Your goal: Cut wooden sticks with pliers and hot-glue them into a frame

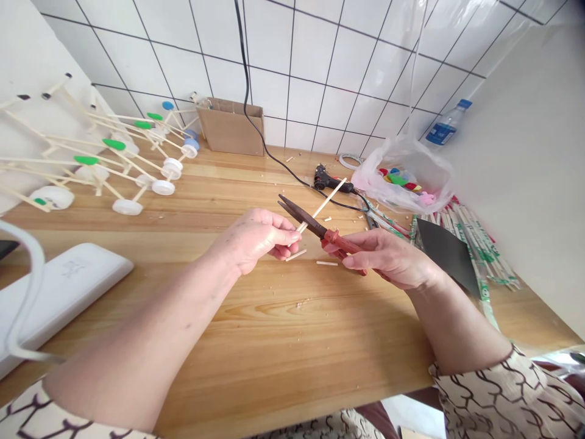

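Note:
In the middle of the view, my left hand (267,238) pinches a thin wooden stick (329,197) between thumb and fingers, its far end slanting up to the right. A shorter piece seems to lie along it at the fingertips. My right hand (381,256) is wrapped round the red handles of a pair of scissors (313,223). Their dark, rusty-looking blades cross the stick just beyond my left fingertips. Whether the blades have cut into it I cannot tell. Beneath, short cut stick pieces (327,263) lie on the wooden table (274,341).
At the left stand several stick-built models with white wheels (163,187), behind a white device (86,274). Against the tiled wall sits a cardboard box (235,128). A black glue gun (326,178), a bag of coloured caps (434,164), bundled sticks (479,244) and a bottle (448,125) are at the right.

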`<state>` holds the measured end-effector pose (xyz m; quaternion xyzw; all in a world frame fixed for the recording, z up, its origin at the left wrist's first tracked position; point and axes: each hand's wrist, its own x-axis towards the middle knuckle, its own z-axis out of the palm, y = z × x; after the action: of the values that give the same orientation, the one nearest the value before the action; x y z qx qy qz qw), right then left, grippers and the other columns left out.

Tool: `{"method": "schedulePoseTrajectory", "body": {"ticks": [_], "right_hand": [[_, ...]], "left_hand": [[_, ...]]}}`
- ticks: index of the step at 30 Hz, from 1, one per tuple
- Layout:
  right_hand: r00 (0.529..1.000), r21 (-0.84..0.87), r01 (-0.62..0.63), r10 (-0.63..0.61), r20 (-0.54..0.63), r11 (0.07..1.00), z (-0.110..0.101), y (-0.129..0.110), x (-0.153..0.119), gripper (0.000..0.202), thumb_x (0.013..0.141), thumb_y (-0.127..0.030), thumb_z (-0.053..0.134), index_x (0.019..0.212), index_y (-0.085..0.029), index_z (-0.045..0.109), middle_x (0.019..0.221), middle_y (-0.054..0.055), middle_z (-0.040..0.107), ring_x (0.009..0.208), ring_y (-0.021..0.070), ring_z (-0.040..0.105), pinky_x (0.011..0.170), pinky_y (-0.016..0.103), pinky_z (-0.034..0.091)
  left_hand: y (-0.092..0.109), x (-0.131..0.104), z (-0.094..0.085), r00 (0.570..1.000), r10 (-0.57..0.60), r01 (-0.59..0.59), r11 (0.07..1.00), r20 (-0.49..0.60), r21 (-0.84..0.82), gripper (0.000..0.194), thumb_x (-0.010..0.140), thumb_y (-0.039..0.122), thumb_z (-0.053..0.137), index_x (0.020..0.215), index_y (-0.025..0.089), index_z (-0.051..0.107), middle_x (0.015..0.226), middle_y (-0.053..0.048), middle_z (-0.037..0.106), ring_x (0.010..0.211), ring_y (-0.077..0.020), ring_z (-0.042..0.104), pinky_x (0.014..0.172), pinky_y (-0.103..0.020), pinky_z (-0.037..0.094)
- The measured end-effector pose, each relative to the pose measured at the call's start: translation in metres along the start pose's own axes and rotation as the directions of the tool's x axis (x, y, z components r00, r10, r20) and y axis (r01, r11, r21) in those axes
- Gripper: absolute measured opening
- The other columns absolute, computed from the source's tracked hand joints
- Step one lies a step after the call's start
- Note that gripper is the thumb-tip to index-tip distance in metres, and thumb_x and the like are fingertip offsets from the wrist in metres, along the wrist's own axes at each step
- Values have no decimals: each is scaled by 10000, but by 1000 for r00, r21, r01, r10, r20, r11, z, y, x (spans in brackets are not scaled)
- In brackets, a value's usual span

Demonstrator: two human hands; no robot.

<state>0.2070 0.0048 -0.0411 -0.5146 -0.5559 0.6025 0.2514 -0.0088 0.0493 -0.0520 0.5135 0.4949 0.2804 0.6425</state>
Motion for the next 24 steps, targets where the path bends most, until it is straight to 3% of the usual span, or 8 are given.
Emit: {"method": "schedulePoseTrajectory", "body": {"ticks": [24], "right_hand": [[1000,8,-2,2,-3,1000,1,1,-1,321,656,-242,706,963,-149,720,804,24,575,634,98,413,519,235,268]], "left_hand": [[0,1,0,1000,-11,11,1000,1,-11,196,707,85,611,512,98,606,482,-19,605,414,-75,505,478,-210,431]]}}
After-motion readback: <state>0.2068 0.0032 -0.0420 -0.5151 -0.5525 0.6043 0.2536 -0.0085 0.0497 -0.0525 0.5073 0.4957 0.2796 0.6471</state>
